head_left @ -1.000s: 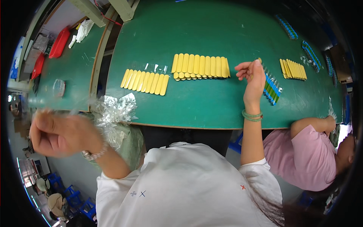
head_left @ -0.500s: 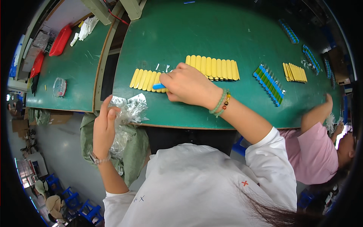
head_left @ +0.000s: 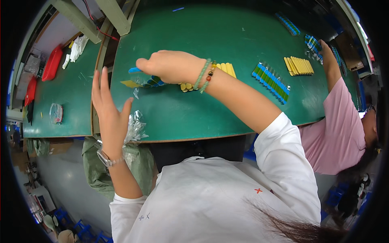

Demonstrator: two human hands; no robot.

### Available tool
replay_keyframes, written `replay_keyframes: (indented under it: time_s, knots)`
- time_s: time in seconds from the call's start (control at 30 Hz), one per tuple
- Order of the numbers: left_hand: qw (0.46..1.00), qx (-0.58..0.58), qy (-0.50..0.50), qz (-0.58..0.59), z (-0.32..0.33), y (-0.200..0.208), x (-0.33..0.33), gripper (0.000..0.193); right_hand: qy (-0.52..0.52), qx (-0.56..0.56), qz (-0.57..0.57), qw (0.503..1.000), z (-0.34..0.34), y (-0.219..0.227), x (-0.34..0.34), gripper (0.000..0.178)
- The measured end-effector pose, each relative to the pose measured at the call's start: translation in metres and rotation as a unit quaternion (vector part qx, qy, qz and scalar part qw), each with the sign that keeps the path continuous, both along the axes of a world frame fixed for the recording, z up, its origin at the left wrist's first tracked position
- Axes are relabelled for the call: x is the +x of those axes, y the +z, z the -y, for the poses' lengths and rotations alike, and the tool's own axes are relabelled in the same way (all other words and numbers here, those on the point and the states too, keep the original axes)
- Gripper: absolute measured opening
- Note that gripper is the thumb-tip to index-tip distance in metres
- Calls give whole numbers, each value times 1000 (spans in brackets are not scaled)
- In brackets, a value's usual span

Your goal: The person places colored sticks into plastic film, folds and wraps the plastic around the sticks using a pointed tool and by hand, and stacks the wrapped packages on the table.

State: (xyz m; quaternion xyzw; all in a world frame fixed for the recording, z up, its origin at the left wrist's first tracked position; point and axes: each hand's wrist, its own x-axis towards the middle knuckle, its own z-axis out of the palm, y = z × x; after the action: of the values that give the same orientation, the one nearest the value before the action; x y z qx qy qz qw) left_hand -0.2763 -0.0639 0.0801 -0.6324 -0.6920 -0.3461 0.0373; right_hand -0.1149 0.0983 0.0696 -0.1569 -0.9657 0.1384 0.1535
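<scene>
My right hand [head_left: 174, 68] is closed over the bench, the rounded end of a blue flat strip [head_left: 135, 70] sticking out of it. Just below the fingers lie overlapping blue strips [head_left: 154, 82] and a tilted yellow strip [head_left: 129, 84]. The hand and wrist partly cover a row of yellow round-ended strips [head_left: 227, 69]. To the left, my left hand [head_left: 109, 109] is raised with fingers stretched and holds nothing. Beside it, crumpled clear plastic wrappers [head_left: 136, 126] hang at the bench edge over a green sack [head_left: 97, 172].
On the green bench [head_left: 194, 117], a blue-and-green strip bundle [head_left: 270, 82] and a yellow stack [head_left: 299, 65] lie right. A co-worker's arm [head_left: 331, 65] reaches toward far bundles. A clear tub [head_left: 56, 113] and red baskets [head_left: 52, 64] stand on the left bench.
My right hand has moved left and up with the blue strip; blue strips now show where yellow ones lay. My left hand has lifted and spread. The co-worker's arm reaches farther forward.
</scene>
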Motion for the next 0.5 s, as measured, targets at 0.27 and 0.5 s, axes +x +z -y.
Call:
replay_keyframes:
  time_s: [0.27, 0.5]
  knots:
    - [982, -81, -57, -164, -51, 6, -30, 39, 22, 78, -101, 992, -26, 37, -22, 21]
    - [995, 82, -22, -54, -25, 73, 13, 18, 3, 36, -239, 970, -10, 112, 42, 13]
